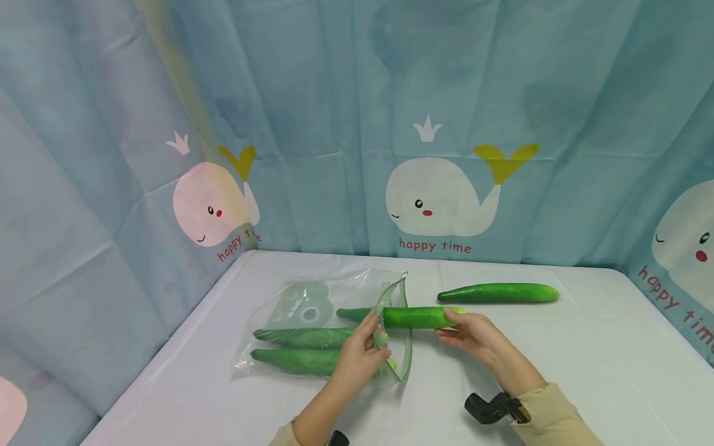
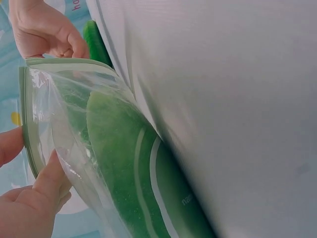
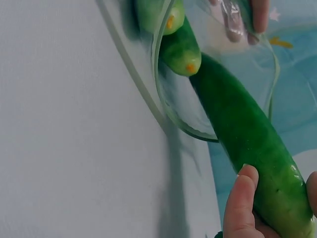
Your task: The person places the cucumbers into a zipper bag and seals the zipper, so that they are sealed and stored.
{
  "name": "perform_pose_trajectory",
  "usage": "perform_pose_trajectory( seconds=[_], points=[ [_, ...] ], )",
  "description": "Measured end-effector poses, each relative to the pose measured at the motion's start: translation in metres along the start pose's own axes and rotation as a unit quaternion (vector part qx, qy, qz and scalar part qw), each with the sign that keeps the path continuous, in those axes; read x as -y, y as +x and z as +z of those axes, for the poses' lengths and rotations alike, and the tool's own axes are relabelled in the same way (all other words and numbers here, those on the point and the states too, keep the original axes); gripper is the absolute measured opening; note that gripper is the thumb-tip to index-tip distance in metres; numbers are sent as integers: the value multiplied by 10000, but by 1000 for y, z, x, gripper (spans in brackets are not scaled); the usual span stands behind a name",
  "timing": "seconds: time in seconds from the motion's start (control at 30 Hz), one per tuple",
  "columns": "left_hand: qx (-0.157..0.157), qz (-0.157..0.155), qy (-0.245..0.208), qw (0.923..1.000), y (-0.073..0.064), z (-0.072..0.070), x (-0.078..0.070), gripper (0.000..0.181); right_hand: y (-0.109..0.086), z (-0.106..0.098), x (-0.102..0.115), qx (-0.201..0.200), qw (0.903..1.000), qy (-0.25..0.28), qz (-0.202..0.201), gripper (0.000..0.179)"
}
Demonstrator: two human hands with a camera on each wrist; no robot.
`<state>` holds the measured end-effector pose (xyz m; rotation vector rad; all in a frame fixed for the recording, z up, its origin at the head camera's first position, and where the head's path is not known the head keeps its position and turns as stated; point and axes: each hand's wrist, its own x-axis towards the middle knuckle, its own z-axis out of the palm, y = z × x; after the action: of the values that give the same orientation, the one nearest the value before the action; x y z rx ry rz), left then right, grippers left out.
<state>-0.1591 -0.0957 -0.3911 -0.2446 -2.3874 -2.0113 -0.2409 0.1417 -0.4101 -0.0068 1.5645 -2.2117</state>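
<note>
A clear zip bag (image 1: 357,282) with a green-edged mouth lies on the white table, its opening facing right. Inside it lie two cucumbers, an upper one (image 1: 312,338) and a lower one (image 1: 301,361). My left hand (image 1: 357,359) pinches the bag's rim between thumb and fingers and keeps the mouth apart. With its thumb and fingers, my right hand (image 1: 474,334) grips the pale end of a third cucumber (image 1: 415,318). That cucumber's darker end is inside the bag; its held end is outside. In the right wrist view the bag's rim (image 3: 200,135) loops around the cucumber (image 3: 247,129).
Another cucumber (image 1: 499,293) lies on the white table (image 1: 602,371) at the back right, beyond my right hand. A blue curtain (image 1: 323,204) printed with whales hangs behind and beside the table. Dark wrist cameras (image 1: 493,409) are strapped on both wrists.
</note>
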Motion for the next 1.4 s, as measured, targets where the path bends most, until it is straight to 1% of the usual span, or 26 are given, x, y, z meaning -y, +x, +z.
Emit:
perform_pose_trajectory(
  seconds=[0.17, 0.33, 0.6, 0.73, 0.9, 1.07, 1.13, 1.4],
  points=[
    [3, 50, -30, 10000, 0, 1, 0, 68, 1, 4, -3, 42, 9999, 5, 120, 15],
    [-18, 60, 71, 10000, 0, 1, 0, 64, 4, 7, -6, 60, 9999, 2, 123, 12],
    [2, 94, 56, 9999, -2, 1, -1, 64, 8, 10, -9, 7, 9999, 77, 131, 10],
    [6, 94, 70, 9999, -2, 1, -1, 64, 11, 12, -10, 105, 9998, 115, 133, 20],
    [23, 70, 6, 10000, -1, 2, 0, 64, 16, 15, -11, 358, 9993, 135, 45, 34],
    [9, 60, -80, 9999, -1, 2, 1, 65, 19, 18, -11, 419, 9989, 214, 49, 45],
    [17, 52, -106, 9999, 0, 2, 1, 65, 20, 19, -11, 407, 9987, 282, 94, 48],
    [-7, 157, -48, 9999, 0, 3, 2, 64, 21, 25, -10, 642, 9967, 450, 225, 52]
  ],
)
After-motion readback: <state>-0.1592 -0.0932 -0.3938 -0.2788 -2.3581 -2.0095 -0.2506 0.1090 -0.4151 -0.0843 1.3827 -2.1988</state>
